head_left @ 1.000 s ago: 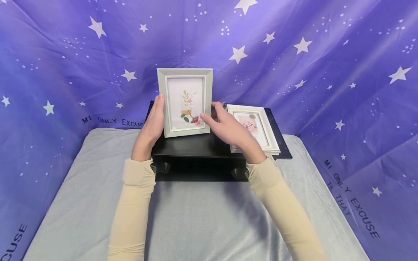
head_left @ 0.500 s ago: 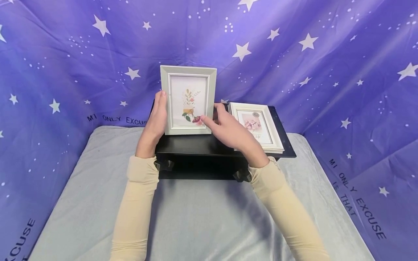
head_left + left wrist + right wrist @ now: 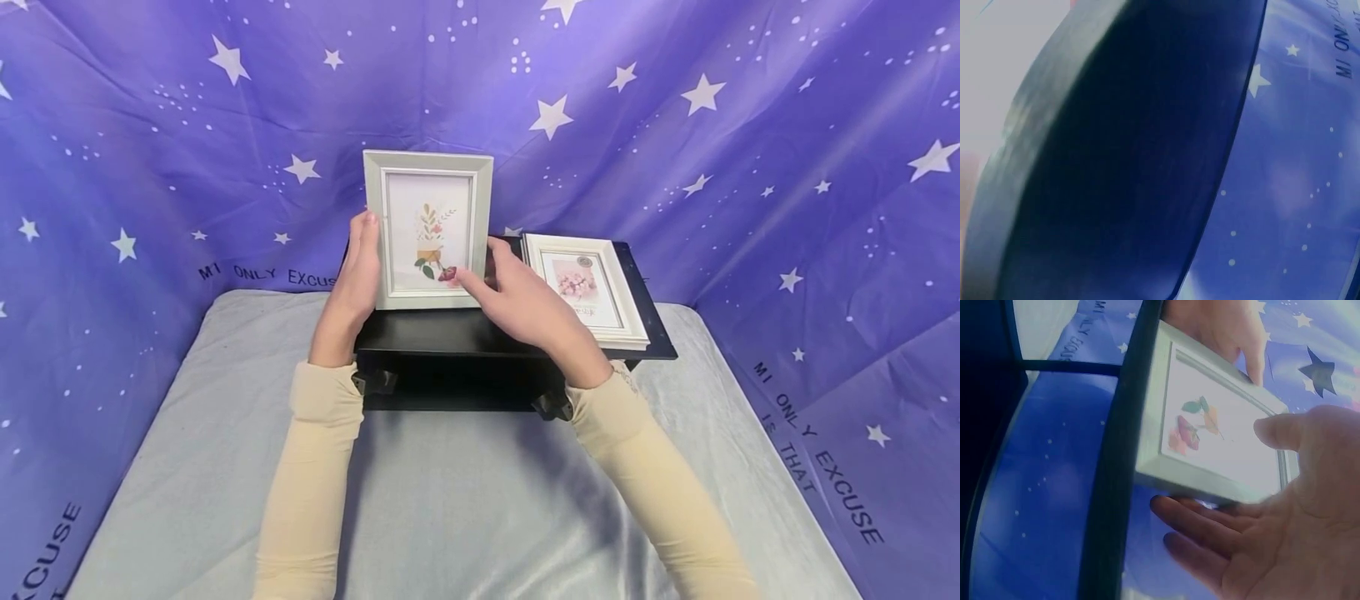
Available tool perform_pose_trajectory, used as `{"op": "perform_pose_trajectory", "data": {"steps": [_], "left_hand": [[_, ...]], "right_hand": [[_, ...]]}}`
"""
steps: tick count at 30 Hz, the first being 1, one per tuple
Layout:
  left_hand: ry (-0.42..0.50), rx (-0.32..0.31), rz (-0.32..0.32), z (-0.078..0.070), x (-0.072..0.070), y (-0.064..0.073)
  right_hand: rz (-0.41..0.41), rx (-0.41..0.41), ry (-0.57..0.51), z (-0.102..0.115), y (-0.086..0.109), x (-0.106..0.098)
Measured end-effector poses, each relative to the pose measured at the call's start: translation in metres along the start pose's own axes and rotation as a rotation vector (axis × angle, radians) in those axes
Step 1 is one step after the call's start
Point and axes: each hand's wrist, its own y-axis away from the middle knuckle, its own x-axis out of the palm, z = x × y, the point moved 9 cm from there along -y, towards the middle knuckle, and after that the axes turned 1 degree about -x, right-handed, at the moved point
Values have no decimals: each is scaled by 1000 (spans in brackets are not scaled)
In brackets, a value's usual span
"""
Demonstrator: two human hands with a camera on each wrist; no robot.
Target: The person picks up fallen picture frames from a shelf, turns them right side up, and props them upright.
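A pale grey-green picture frame [image 3: 480, 179] with a floral print stands upright on the black shelf [image 3: 442, 333], near its left side. Along its left edge my left hand [image 3: 352, 279] holds it, with some of the fingers hidden. From the right side my right hand [image 3: 532, 300] grips it, thumb over the lower front corner and fingers going behind. The right wrist view shows the same picture frame [image 3: 1229, 369], its bottom edge at the dark shelf, with the right thumb on its front. The left wrist view is mostly a dark, blurred surface.
A cream picture frame [image 3: 622, 287] with a pink flower print lies on the shelf's right part, right beside my right hand. The shelf stands on a grey cloth [image 3: 465, 500]. Behind and at both sides hangs a purple star-printed curtain [image 3: 450, 92].
The picture frame has turned slightly, its bottom edge now more level with the shelf. Both hands stay on its sides. The head view has shifted a little.
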Motion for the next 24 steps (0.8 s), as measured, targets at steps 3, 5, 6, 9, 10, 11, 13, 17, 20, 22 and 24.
{"op": "perform_pose_trajectory", "data": {"steps": [3, 5, 6, 9, 10, 11, 13, 17, 20, 22, 24], "left_hand": [[-59, -20, -27, 2, -2, 5], [-77, 14, -85, -1, -5, 8], [-84, 45, -132, -5, -8, 10], [-78, 197, -318, -21, -20, 20], [-67, 257, -386, -28, -22, 25], [-62, 318, -449, -35, -25, 31], [-58, 449, -547, -49, -25, 44], [-80, 684, -609, -74, -9, 64], [-92, 800, -557, -84, 15, 71], [-99, 827, -500, -85, 33, 74], [-112, 825, -443, -83, 51, 75]], "right_hand": [[29, 15, 73, -6, 3, -1], [40, 26, 114, -11, 7, -3], [38, 29, 130, -13, 9, -5], [4, 28, 142, -19, 15, -14], [-16, 17, 137, -21, 18, -19], [-41, 7, 139, -22, 21, -24], [-104, -11, 140, -27, 28, -37], [-254, -16, 151, -39, 43, -65], [-335, 1, 146, -50, 55, -82], [-373, 15, 137, -56, 62, -90], [-405, 19, 121, -61, 68, -94]]}}
